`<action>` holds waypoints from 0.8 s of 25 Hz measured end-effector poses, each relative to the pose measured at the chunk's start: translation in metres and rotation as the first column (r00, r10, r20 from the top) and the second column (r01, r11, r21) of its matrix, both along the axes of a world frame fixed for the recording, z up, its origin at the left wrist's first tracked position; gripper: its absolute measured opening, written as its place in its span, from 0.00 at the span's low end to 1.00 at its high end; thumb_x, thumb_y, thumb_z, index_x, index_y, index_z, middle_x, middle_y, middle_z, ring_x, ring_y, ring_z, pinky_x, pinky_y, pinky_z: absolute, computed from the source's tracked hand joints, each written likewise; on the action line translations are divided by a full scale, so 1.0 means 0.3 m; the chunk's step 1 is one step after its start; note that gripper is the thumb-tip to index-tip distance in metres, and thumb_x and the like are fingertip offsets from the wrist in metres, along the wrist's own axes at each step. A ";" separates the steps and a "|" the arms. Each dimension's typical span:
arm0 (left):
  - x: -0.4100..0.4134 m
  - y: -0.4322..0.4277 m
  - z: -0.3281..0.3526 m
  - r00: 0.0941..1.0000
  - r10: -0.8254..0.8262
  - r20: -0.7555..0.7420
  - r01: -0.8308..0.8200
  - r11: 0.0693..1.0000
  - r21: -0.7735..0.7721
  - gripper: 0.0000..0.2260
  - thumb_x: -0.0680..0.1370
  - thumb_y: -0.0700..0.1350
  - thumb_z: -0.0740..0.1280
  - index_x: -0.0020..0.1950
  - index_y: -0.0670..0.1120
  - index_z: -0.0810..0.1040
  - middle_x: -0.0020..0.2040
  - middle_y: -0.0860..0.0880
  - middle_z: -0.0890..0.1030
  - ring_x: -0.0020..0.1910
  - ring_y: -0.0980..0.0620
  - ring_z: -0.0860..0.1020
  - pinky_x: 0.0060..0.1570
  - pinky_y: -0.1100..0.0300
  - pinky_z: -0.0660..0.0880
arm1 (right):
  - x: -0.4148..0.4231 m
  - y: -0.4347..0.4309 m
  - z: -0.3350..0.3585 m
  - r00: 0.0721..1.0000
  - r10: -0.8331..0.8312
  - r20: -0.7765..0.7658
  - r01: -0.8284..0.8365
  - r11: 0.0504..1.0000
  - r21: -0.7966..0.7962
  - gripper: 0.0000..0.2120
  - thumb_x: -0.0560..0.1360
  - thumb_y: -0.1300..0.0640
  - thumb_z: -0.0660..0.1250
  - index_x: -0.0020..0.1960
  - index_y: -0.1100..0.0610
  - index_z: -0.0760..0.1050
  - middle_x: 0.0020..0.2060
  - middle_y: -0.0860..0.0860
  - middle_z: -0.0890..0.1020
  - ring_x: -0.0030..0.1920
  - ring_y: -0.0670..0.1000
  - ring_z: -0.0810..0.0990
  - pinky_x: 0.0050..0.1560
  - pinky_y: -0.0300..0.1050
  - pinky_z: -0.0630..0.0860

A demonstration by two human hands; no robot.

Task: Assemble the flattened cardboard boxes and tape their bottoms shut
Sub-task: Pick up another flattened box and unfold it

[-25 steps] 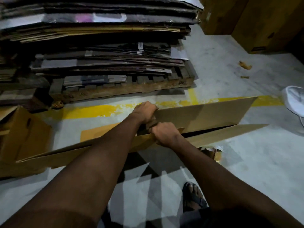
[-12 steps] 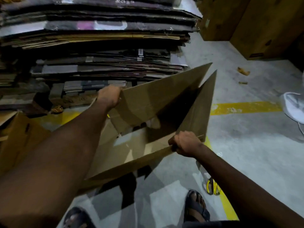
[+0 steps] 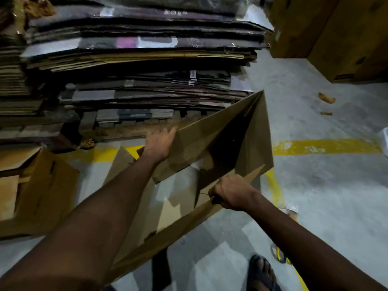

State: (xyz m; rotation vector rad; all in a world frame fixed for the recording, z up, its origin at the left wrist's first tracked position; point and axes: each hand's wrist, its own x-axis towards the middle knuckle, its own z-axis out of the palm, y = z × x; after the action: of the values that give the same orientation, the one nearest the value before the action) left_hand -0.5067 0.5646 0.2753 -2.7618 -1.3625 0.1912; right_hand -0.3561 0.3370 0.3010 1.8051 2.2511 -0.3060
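Note:
A brown cardboard box is half opened in front of me, its panels spread apart so the floor shows through the middle. My left hand lies against the far panel with the fingers stretched out, pushing it away. My right hand grips the top edge of the near panel, fingers curled over it. A roll of tape lies on the floor beside my right forearm, partly hidden by it.
A tall stack of flattened cartons on a wooden pallet fills the back. Opened brown boxes sit at the left, large boxes at the back right. Yellow floor lines cross the concrete; my sandalled foot is below.
The flat box has been pulled open into a wide hollow shape. My left hand has gone from gripping the far panel's edge to pushing it with straight fingers; my right hand keeps its hold.

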 end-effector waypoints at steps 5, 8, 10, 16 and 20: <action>0.170 -0.094 0.023 0.986 -0.141 0.089 0.138 0.990 0.030 0.19 0.76 0.40 0.64 0.66 0.49 0.65 0.55 0.43 0.80 0.53 0.40 0.79 0.43 0.50 0.71 | -0.006 -0.034 -0.009 0.999 0.039 -0.016 -0.039 0.999 -0.026 0.13 0.81 0.48 0.61 0.61 0.51 0.76 0.48 0.51 0.81 0.47 0.53 0.80 0.42 0.44 0.72; 0.101 -0.028 0.016 0.993 -0.061 0.104 0.058 0.998 0.027 0.15 0.78 0.40 0.62 0.64 0.49 0.67 0.55 0.43 0.79 0.53 0.41 0.78 0.45 0.51 0.73 | 0.062 -0.069 -0.022 1.000 -0.012 -0.012 0.011 0.995 -0.095 0.17 0.80 0.45 0.60 0.65 0.49 0.74 0.54 0.52 0.79 0.55 0.54 0.79 0.51 0.48 0.75; 0.029 0.035 0.017 0.999 0.008 0.039 -0.010 0.999 0.040 0.16 0.76 0.40 0.65 0.63 0.48 0.68 0.56 0.43 0.79 0.54 0.41 0.78 0.50 0.49 0.74 | 0.084 -0.084 -0.022 0.999 -0.050 0.001 0.049 0.982 -0.183 0.19 0.80 0.46 0.61 0.69 0.50 0.71 0.60 0.53 0.78 0.61 0.55 0.75 0.59 0.48 0.72; -0.055 0.124 -0.014 0.990 0.116 -0.081 -0.107 0.988 0.109 0.18 0.75 0.39 0.66 0.63 0.47 0.67 0.55 0.41 0.79 0.55 0.39 0.78 0.53 0.47 0.72 | 0.057 -0.075 -0.016 0.988 -0.058 -0.142 0.038 0.990 -0.134 0.16 0.80 0.53 0.63 0.68 0.50 0.73 0.57 0.51 0.79 0.59 0.52 0.76 0.56 0.46 0.72; -0.083 0.145 -0.040 0.967 0.230 -0.109 -0.210 0.962 0.174 0.26 0.76 0.41 0.66 0.71 0.47 0.61 0.62 0.38 0.73 0.60 0.38 0.73 0.59 0.44 0.70 | 0.090 -0.092 -0.007 0.989 -0.037 -0.140 0.036 0.999 -0.013 0.15 0.79 0.54 0.62 0.64 0.48 0.78 0.54 0.50 0.83 0.55 0.53 0.79 0.46 0.41 0.66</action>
State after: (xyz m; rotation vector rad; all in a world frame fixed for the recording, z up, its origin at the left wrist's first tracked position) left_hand -0.5318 0.6082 0.2633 -2.4207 -1.5739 0.2508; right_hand -0.3290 0.3094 0.2988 1.8757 2.3058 -0.4641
